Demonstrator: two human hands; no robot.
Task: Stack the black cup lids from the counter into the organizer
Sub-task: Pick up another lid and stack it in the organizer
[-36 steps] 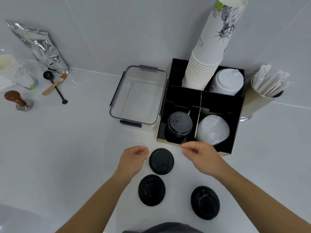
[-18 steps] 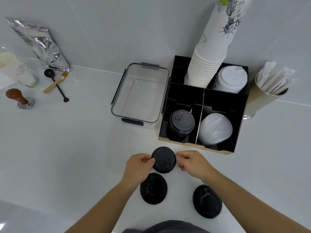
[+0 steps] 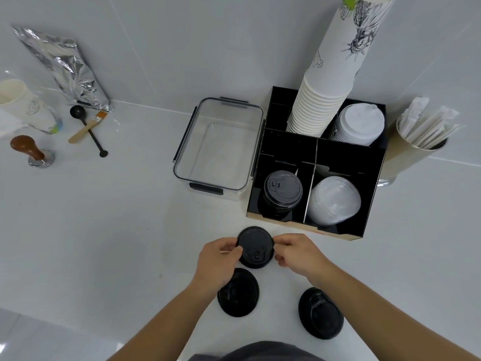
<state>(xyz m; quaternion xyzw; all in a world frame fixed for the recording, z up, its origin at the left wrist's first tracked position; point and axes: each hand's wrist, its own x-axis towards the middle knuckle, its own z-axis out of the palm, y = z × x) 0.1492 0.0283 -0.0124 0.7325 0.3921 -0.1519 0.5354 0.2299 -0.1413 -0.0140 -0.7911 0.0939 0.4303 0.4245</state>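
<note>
Black lid (image 3: 255,246), counter's near edge: pickup step.
Left hand (image 3: 217,259) and right hand (image 3: 299,254) fingers pinch its rim; next, probably lift onto organizer's (image 3: 338,162) black stack (image 3: 282,190).

left hand (image 3: 217,257): fingers curled, pinching | right hand (image 3: 296,252): same

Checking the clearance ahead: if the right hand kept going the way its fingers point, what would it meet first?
The right hand points left, so the black lid it already touches; beyond that, the left hand.

head view — steep downward, counter (image 3: 104,230) close
</note>
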